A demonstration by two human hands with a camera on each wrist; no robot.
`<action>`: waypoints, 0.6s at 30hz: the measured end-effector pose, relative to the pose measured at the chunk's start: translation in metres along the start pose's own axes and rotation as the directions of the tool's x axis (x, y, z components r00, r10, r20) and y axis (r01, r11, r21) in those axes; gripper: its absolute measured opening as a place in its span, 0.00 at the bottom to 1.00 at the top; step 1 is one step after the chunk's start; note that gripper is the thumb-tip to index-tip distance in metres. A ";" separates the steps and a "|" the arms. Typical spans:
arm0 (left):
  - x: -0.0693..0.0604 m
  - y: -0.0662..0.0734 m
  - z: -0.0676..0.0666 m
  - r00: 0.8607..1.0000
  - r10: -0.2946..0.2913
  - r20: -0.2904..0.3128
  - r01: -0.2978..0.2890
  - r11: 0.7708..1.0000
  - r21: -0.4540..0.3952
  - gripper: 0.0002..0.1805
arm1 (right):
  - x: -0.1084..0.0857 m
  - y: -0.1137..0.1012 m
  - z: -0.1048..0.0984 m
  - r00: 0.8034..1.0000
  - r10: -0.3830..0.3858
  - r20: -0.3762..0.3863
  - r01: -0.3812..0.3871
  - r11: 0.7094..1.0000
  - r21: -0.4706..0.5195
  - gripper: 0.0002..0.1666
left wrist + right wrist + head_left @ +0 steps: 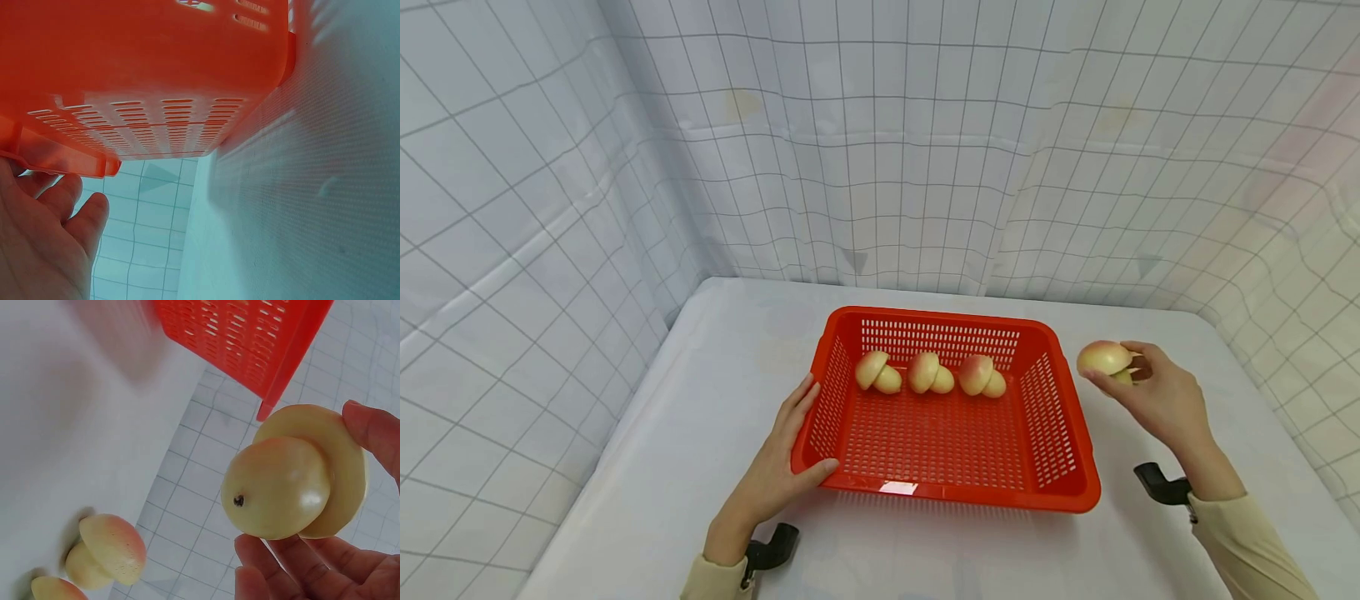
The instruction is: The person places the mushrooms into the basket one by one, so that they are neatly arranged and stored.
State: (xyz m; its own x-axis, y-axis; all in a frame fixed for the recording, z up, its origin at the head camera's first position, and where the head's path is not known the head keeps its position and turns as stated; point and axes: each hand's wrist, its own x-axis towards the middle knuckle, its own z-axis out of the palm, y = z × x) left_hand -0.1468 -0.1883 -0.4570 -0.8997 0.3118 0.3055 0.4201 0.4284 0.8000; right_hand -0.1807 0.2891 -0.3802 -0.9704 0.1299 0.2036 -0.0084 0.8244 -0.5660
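Note:
A red plastic basket [947, 497] holds three mushroom-shaped pieces in a row near its back wall: a left mushroom [874, 372], a middle mushroom [925, 372] and a right mushroom [977, 375]. My left hand [771, 475] rests at the basket's front left corner, fingers extended along the left rim and thumb over the front rim. Right of the basket, my right hand [1168, 400] holds another mushroom [1103, 357] above the table, pinched between thumb and fingers. In the right wrist view its pale rounded stem end [275, 487] with a dark spot faces the camera.
Two more mushrooms lie on the white table in the right wrist view, one whole mushroom [112, 550] and one cut off by the frame edge [56, 589]. Gridded white curtains [925, 167] stand behind and beside the table [700, 400].

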 end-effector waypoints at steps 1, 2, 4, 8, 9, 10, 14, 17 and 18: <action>0.000 0.000 0.000 1.000 0.000 0.000 0.000 1.000 0.002 0.50 | -0.001 -0.002 -0.001 1.000 -0.003 -0.001 0.003 1.000 -0.001 0.46; 0.000 0.000 0.000 1.000 0.000 0.001 0.000 1.000 0.002 0.50 | -0.001 -0.005 -0.001 1.000 -0.007 -0.002 0.007 1.000 -0.002 0.46; 0.000 0.000 0.000 1.000 0.000 0.001 0.000 1.000 0.003 0.50 | -0.002 -0.009 -0.002 1.000 -0.015 -0.008 0.015 1.000 -0.004 0.45; 0.000 0.000 0.000 1.000 0.007 0.001 -0.007 1.000 0.008 0.50 | -0.004 -0.016 -0.003 0.999 -0.034 -0.025 0.034 0.999 -0.002 0.45; 0.000 0.000 0.000 1.000 0.009 0.000 -0.009 1.000 0.010 0.50 | -0.005 -0.019 -0.003 0.999 -0.038 -0.030 0.038 0.999 -0.001 0.44; 0.000 0.000 0.000 1.000 0.012 0.000 -0.012 1.000 0.010 0.50 | -0.005 -0.021 -0.003 0.998 -0.044 -0.035 0.044 0.999 -0.002 0.44; 0.000 0.000 0.000 1.000 0.016 0.000 -0.016 1.000 0.008 0.50 | -0.007 -0.029 -0.003 0.997 -0.058 -0.048 0.058 0.998 -0.004 0.44; 0.000 0.000 0.000 1.000 0.015 0.001 -0.015 1.000 0.006 0.51 | -0.008 -0.035 -0.003 0.997 -0.067 -0.047 0.067 0.998 -0.005 0.44; 0.000 0.000 0.000 1.000 0.015 0.001 -0.015 1.000 0.005 0.51 | -0.008 -0.037 -0.003 0.996 -0.072 -0.045 0.072 0.997 -0.005 0.44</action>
State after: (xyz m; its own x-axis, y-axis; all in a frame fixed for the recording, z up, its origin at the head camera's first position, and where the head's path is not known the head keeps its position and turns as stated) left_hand -0.1467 -0.1885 -0.4564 -0.8932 0.3191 0.3168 0.4341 0.4277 0.7929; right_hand -0.1715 0.2589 -0.3583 -0.9555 0.0950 0.2793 -0.0765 0.8345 -0.5457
